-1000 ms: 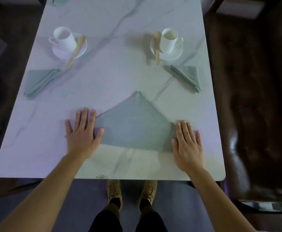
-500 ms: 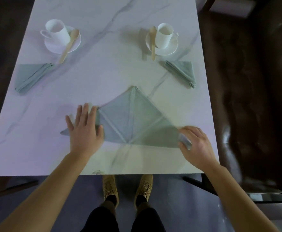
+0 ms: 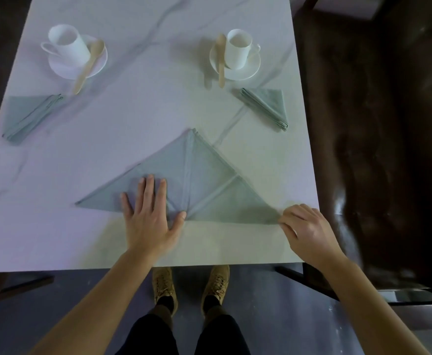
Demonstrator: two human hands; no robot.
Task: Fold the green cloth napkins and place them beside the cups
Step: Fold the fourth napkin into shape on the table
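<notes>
Three napkins lie on the table (image 3: 143, 139): two folded ones, one (image 3: 28, 116) near the left cup (image 3: 67, 46), one (image 3: 267, 105) near the right cup (image 3: 236, 48), and a big triangle (image 3: 199, 183) in front of you. Your left hand (image 3: 149, 219) lies flat and open on the triangle's left half. Your right hand (image 3: 305, 233) pinches its right corner, near the table's edge.

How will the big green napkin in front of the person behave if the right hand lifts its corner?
The triangular napkin is thin cloth with creases, so it will probably droop and bend rather than stay stiff. The left hand lies flat on it, which should keep that side in place. The right hand pinches only the tip, so the layers may slide apart.
</notes>
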